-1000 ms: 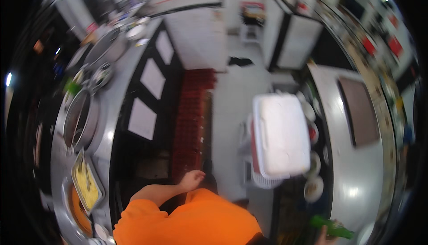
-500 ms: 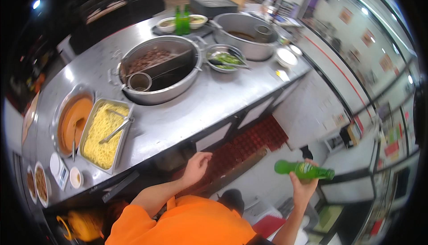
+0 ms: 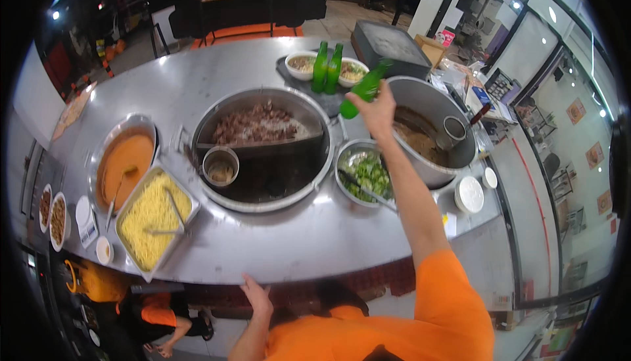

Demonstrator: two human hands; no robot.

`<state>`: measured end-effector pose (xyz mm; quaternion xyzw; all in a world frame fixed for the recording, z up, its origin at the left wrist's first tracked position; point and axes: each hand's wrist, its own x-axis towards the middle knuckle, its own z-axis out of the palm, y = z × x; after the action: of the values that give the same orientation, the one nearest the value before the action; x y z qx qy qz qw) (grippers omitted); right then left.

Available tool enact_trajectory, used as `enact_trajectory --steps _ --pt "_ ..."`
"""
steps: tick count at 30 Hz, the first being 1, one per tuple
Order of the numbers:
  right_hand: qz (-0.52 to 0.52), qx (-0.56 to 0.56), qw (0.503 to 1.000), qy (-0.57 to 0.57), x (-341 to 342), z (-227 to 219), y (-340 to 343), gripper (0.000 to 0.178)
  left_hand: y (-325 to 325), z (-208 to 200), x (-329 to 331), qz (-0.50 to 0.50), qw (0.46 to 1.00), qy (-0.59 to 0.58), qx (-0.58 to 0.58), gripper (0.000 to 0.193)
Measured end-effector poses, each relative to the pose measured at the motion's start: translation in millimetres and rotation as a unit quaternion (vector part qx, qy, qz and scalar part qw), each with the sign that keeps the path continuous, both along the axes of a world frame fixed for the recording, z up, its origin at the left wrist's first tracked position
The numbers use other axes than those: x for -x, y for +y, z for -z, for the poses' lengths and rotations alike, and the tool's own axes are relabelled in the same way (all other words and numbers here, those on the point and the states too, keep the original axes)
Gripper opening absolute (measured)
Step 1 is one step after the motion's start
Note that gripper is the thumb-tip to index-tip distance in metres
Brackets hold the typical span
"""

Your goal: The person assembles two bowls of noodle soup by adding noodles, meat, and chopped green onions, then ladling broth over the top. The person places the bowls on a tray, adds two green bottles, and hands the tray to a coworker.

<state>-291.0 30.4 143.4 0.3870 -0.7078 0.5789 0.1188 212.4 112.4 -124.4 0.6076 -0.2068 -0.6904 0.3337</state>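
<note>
My right hand [image 3: 380, 116] is wrapped round a green glass bottle [image 3: 367, 89], holding it tilted above the counter. The bottle is near a dark tray [image 3: 284, 70] with two upright green bottles [image 3: 327, 72] and two bowls of soup [image 3: 302, 63]. Beneath my right forearm sits a metal bowl of chopped greens [image 3: 363, 172] with tongs in it. My left hand [image 3: 257, 296], empty with its fingers apart, is at the counter's near edge. In front of me stands a large divided pot [image 3: 263, 147] with meat pieces, dark broth and a strainer.
At the left are a noodle pan [image 3: 155, 220] with tongs and an orange sauce basin [image 3: 125, 167] with a ladle. A second large pot [image 3: 430, 137] and white bowls [image 3: 469, 194] stand right. Stacked dark trays [image 3: 391, 49] lie behind. Another person [image 3: 164, 318] is at lower left.
My right hand has carried the green bottle from the lower right up over the counter toward the tray. My view has turned toward the counter. My left hand has opened its curled fingers.
</note>
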Motion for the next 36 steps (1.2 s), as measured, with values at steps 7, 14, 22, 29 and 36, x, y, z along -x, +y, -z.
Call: enact_trajectory --steps 7,14,22,29,36 --pt "0.014 -0.063 0.998 -0.026 106.9 80.3 -142.9 0.07 -2.0 13.2 19.7 -0.058 0.99 -0.123 -0.024 0.078" --pt "0.071 -0.073 0.995 -0.012 132.4 133.4 -193.6 0.078 9.4 14.8 13.5 -0.065 0.993 -0.101 0.009 0.069" --pt "0.108 -0.097 0.989 0.012 135.9 132.5 -213.4 0.085 7.3 24.9 13.3 -0.068 0.994 -0.089 0.001 0.074" --pt "0.076 -0.158 0.967 0.187 130.1 160.8 -213.9 0.114 24.4 20.4 15.6 -0.027 0.967 -0.255 0.008 0.068" --pt "0.082 -0.172 0.941 0.279 204.5 177.0 -203.0 0.112 2.3 -16.3 33.5 0.027 0.966 -0.258 -0.017 0.105"
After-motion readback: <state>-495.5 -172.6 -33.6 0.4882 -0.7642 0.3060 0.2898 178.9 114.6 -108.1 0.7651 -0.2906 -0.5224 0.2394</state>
